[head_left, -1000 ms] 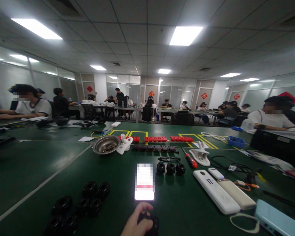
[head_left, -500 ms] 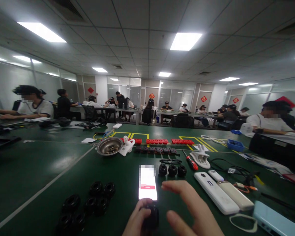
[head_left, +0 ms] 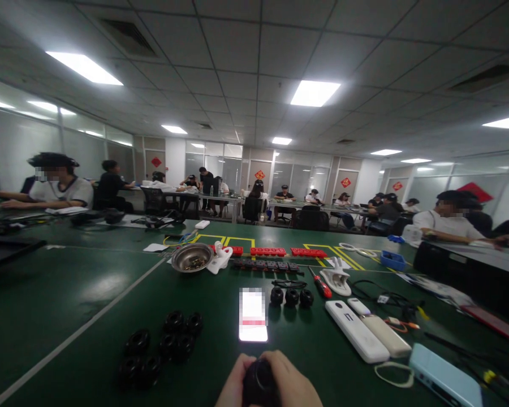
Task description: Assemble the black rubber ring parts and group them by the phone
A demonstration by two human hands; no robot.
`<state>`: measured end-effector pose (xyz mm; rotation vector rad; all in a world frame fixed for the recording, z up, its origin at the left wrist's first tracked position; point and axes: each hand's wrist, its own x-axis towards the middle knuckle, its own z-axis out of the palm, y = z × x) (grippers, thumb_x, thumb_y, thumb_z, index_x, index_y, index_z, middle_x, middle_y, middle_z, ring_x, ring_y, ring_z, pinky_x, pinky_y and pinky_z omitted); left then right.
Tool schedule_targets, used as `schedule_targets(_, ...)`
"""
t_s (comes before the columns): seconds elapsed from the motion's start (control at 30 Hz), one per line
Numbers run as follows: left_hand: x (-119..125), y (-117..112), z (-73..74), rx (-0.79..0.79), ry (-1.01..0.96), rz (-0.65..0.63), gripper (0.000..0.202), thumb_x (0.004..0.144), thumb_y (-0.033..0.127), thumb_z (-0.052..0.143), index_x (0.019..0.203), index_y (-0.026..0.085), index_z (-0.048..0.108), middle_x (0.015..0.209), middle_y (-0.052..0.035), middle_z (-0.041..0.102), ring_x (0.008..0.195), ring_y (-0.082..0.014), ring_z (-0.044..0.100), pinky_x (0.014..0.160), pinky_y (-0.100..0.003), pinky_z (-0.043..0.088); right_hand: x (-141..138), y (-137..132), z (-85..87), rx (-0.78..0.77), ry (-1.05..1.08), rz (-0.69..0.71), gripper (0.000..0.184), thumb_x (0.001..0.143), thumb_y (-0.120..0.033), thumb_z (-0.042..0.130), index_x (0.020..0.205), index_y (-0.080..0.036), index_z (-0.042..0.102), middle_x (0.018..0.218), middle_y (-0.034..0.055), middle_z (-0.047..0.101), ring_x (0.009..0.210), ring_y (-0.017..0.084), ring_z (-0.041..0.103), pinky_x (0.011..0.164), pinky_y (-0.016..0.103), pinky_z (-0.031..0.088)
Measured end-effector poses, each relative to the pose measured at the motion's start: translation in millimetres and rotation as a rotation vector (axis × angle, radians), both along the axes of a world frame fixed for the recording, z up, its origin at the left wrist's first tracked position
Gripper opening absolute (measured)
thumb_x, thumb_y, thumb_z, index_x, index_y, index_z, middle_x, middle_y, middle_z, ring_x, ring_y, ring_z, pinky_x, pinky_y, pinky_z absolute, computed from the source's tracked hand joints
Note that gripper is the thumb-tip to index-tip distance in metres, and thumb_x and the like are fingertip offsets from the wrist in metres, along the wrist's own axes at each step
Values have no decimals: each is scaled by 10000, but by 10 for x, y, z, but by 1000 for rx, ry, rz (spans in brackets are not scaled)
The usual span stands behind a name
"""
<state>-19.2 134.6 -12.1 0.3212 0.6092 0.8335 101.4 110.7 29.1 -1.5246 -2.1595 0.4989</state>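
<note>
My left hand (head_left: 233, 381) and my right hand (head_left: 294, 381) are closed around a glossy, rounded black part (head_left: 259, 380) at the bottom centre. It resembles the black ring-shaped pieces on the table, though the fingers hide its sides and lower end. Just beyond the hands lies a phone (head_left: 253, 334) with a bright lit screen, lying apart from my fingers. Three black ring-shaped pieces (head_left: 292, 298) stand in a row to the right of the phone. Several more black ring-shaped pieces (head_left: 176, 346) sit in two clusters on the left.
Further back are a metal bowl (head_left: 192, 258) with small brass-coloured pieces, red trays (head_left: 268, 251), a strip of dark blocks (head_left: 266, 265) and a screwdriver (head_left: 322, 286). On the right lie a white power bank (head_left: 356, 332), a light-blue box (head_left: 445, 377) and cables. People sit at surrounding tables.
My right hand, open and raised near the phone before, has come down to close on the black part beside my left hand. My left thumb has left the phone's lower edge. The camera view has shifted slightly.
</note>
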Motion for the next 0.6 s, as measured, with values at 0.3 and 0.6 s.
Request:
schedule_targets(0.3,15,-138,51,-181,107,269,346,823,391,359,641,143,519,519,-55,585,659,-231,608,604,-299,449,-263,-48,69,-101,62,56,281,589,-249,614,852,-184,541,829,30,615,737,186,561,645,246,406)
schedule_targets(0.6,-419,-675,-22,522,756,617,487,695,352,537,1131,170,419,1262,-116,385,1176,-255,333,928,-325,301,273,-266,-228,-151,-46,26,257,569,-147,546,823,-179,529,877,57,587,803,188,550,721,249,415)
